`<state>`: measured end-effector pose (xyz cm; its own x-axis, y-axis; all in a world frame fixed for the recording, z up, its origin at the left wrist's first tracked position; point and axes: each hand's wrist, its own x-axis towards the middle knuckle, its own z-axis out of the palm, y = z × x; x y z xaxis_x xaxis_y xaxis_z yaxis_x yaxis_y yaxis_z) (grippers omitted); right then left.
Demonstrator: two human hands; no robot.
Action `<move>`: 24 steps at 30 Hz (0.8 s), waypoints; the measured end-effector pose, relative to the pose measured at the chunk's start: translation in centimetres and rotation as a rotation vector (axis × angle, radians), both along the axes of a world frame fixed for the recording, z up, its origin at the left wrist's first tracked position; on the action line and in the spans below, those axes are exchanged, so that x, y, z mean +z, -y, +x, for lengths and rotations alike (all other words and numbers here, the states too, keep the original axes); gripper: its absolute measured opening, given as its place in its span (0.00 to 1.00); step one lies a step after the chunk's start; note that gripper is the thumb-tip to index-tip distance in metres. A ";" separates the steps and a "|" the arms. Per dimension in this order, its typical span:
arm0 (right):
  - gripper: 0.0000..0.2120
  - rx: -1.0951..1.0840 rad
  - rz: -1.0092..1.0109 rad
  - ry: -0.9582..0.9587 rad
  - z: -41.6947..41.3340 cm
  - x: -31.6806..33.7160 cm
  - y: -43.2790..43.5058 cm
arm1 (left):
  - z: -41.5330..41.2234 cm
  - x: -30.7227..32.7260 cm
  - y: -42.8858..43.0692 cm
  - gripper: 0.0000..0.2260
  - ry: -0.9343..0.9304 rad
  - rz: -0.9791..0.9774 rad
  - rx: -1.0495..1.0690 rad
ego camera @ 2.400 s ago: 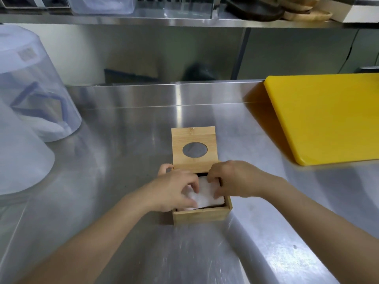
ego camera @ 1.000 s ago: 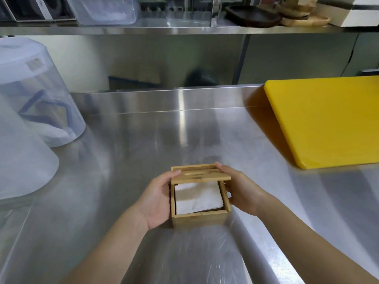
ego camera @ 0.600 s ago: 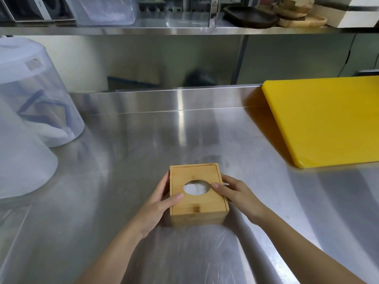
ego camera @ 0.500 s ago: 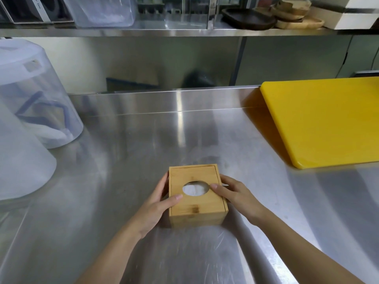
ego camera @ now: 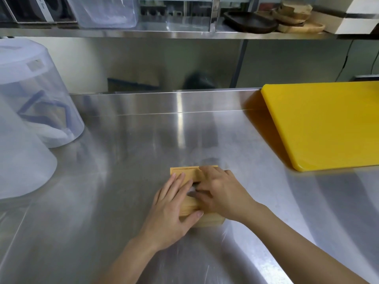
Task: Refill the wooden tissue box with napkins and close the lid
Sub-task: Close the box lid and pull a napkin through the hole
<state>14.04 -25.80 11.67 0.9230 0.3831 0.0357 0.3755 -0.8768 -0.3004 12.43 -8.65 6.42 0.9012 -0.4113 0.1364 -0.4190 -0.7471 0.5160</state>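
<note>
My two hands lie flat on one wooden tissue box (ego camera: 185, 173), which sits on the steel counter (ego camera: 114, 181) just in front of me, its lid down. My left hand (ego camera: 171, 210) is spread open, palm down over the box's left half, thumb hooked along the near edge. My right hand (ego camera: 222, 193) covers the right half with its fingers loosely curled; they point in at the middle of the lid, where a sliver of white napkin (ego camera: 191, 189) shows between my hands. Neither hand grips anything. I can read no brand or writing on the box.

Further off to the right, one yellow cutting board (ego camera: 328, 124) lies flat on the counter, well apart from the box. To the left stand two clear plastic containers (ego camera: 39, 95), upside down, the farther one bearing a small label too blurred to read.

Beyond, the counter ends at a low steel backsplash. Above runs a steel shelf (ego camera: 164, 33) carrying a clear tub (ego camera: 102, 11), one dark wooden dish (ego camera: 250, 22) and a stack of pale wooden plates (ego camera: 297, 17); I cannot count them surely.
</note>
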 end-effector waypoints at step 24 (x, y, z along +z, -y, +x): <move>0.21 0.027 -0.783 -0.199 2.0 1.5 -3.9 | 0.2 1.2 1.5 0.26 0.094 -0.037 0.082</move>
